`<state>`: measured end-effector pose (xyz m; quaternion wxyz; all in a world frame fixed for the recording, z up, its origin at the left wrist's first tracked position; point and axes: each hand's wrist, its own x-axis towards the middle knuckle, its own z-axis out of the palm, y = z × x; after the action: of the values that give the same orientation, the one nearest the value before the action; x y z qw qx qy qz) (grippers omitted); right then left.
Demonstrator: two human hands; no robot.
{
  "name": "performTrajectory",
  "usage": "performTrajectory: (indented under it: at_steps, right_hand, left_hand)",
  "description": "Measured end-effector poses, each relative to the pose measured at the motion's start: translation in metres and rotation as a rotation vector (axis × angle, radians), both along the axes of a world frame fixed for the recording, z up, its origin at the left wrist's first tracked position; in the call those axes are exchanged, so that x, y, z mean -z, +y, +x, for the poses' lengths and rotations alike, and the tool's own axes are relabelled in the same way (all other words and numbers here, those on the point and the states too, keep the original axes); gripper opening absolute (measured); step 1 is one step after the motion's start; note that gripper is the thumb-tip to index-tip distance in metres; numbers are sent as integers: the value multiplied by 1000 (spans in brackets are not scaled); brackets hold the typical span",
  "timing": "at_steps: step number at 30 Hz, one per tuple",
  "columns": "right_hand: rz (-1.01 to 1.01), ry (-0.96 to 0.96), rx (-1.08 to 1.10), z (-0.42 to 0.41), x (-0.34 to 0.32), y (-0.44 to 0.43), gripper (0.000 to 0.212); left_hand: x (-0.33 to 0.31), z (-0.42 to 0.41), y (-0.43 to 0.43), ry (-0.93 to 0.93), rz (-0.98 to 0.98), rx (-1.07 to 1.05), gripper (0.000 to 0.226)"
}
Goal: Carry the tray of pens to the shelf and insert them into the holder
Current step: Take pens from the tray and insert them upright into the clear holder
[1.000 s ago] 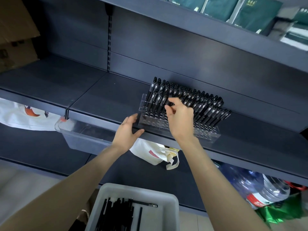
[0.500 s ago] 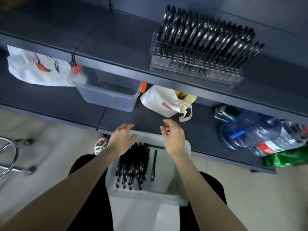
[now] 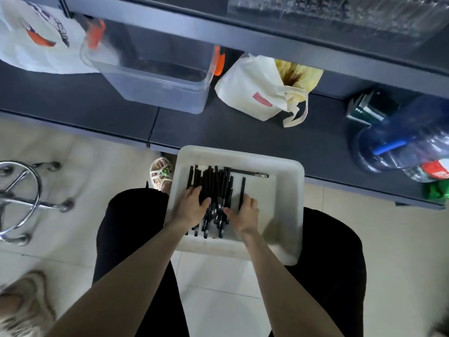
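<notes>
Head view — in the white tray [image 3: 284,215], left hand [image 3: 192,207] laid loosely, fingers relaxed, over the black pens [image 3: 213,183], right hand [image 3: 244,212] curled at their edge — grasp impossible to tell.

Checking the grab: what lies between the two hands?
The head view shows the pile of black pens between the left hand and right hand, inside the white tray.

white rectangular plastic tray [image 3: 289,203] sits level on the lap. inside, a loose heap of slim black pens [image 3: 216,183] lies lengthwise left of centre, a lone pen [image 3: 243,190] just beside it, a crosswise pen [image 3: 250,173] near the far wall. clear plastic holder [image 3: 340,10] up top, blurred.
</notes>
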<state>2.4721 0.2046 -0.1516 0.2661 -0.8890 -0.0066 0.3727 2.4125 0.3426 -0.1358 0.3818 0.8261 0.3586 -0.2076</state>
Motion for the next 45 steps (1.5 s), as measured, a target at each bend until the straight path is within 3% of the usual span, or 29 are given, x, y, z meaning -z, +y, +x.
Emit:
performTrajectory:
  at_steps: [2, 7, 16, 21, 26, 30, 32, 34, 39, 42, 45]
  right_hand:
    - [-25, 14, 33, -4, 8, 4, 69]
    - [-50, -16, 49, -15, 16, 18, 39]
    - [42, -84, 86, -9, 9, 7, 11]
    - [138, -70, 141, 0, -12, -4, 20]
    - [239, -33, -52, 35, -57, -9, 36]
    - [388, -51, 2, 67, -98, -8, 25]
    - [502, -79, 36, 79, -129, -7, 19]
    - [620, -145, 70, 91, -164, -5, 16]
    - [909, -287, 246, 120, -247, 3, 25]
    - [995, -400, 297, 132, -285, 17, 29]
    - [967, -642, 286, 145, -310, 32, 31]
  left_hand:
    - [5, 1, -3, 20, 2, -10, 55]
    - [11, 3, -6, 8, 1, -14, 52]
    - [3, 1, -6, -11, -45, -18, 50]
    - [-9, 4, -2, -61, -85, -85, 47]
    - [-46, 26, 8, -208, -193, -147, 46]
    - [-87, 51, 21, -383, -253, -132, 44]
    - [-109, 62, 25, -480, -340, -177, 26]
    - [-132, 73, 31, -561, -378, -191, 9]
    - [-187, 97, 40, -701, -452, -226, 7]
    - [-212, 117, 41, -790, -489, -228, 10]
    - [-232, 137, 43, -864, -466, -209, 12]
